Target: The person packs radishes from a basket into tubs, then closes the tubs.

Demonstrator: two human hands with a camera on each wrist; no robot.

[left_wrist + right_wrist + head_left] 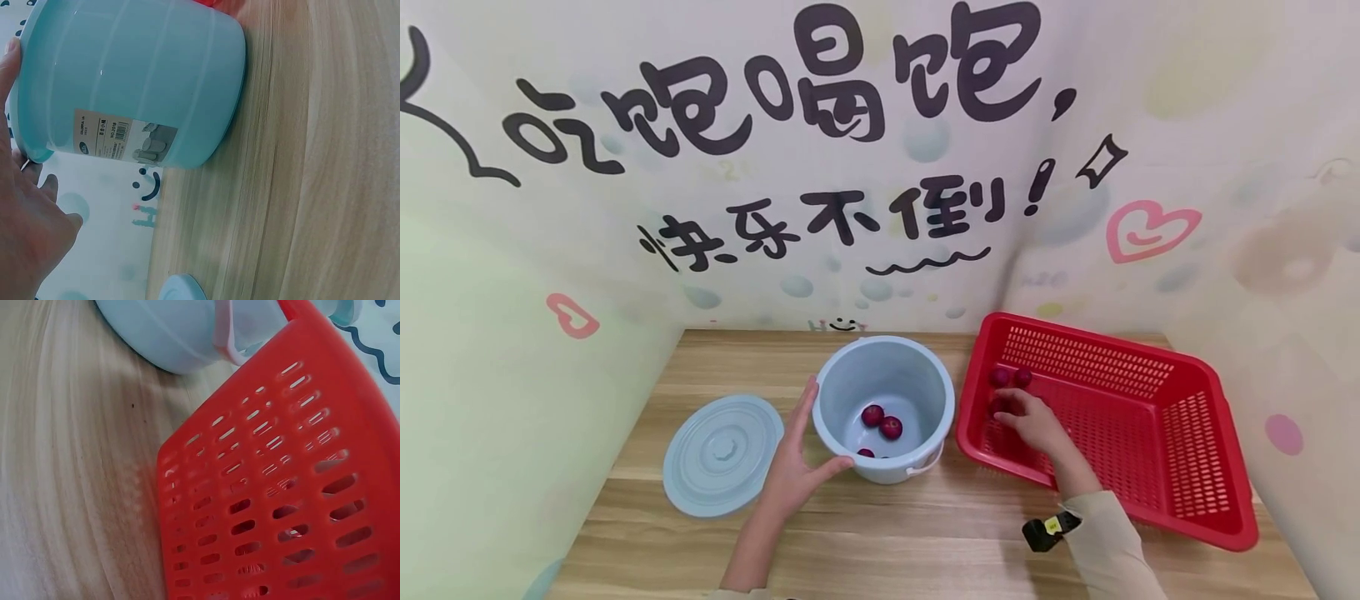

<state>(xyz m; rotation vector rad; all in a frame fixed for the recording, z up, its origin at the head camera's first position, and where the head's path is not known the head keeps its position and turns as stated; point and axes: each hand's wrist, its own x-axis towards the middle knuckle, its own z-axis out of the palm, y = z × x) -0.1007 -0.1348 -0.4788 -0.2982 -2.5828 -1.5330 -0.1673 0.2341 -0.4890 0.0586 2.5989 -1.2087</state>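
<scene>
A light blue bucket stands upright with several dark red plums at its bottom. My left hand spreads along the bucket's left side, thumb and fingertips touching the rim. In the left wrist view, the bucket's labelled wall fills the upper left. My right hand reaches into the red basket, its fingers curled round a plum that they partly hide. Two more plums lie just beyond the fingers. Only the basket's slotted outer wall screens that hand in the right wrist view.
A round blue lid lies on the wooden table left of the bucket. Behind rises a printed wall. The bucket's white handle hangs on the side facing the basket, close to the basket's left edge.
</scene>
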